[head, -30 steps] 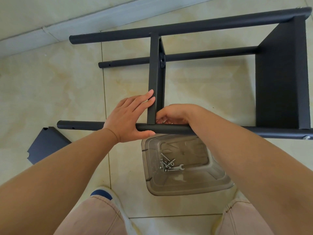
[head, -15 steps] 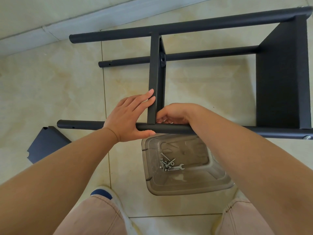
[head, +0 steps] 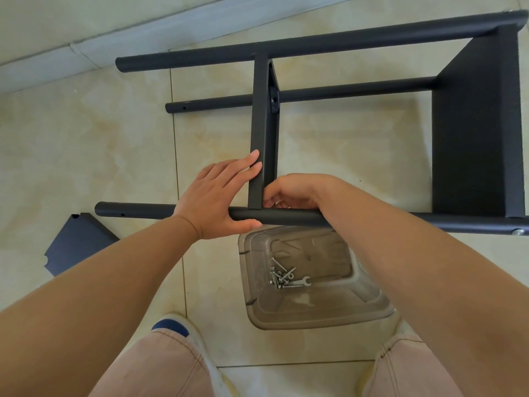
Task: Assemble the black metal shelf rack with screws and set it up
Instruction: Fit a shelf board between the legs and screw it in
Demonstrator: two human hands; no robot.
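The black metal rack lies on its side on the tiled floor, its near pole point(head: 289, 217) running left to right. A middle shelf point(head: 259, 124) and a right shelf panel point(head: 469, 133) join the poles. My left hand point(head: 211, 196) rests on the near pole, straight fingers pressing the middle shelf's edge and the thumb lying along the pole. My right hand point(head: 294, 190) is curled at the corner where that shelf meets the pole. It pinches a small fastener that the hand mostly hides.
A clear plastic box point(head: 372, 308) stands on the floor under the near pole, holding several screws point(head: 282, 277) and a small wrench point(head: 303, 282). A loose black panel point(head: 77, 245) lies at the left. A bolt head point(head: 518, 232) shows on the pole's right end. My shoe point(head: 177, 328) is below.
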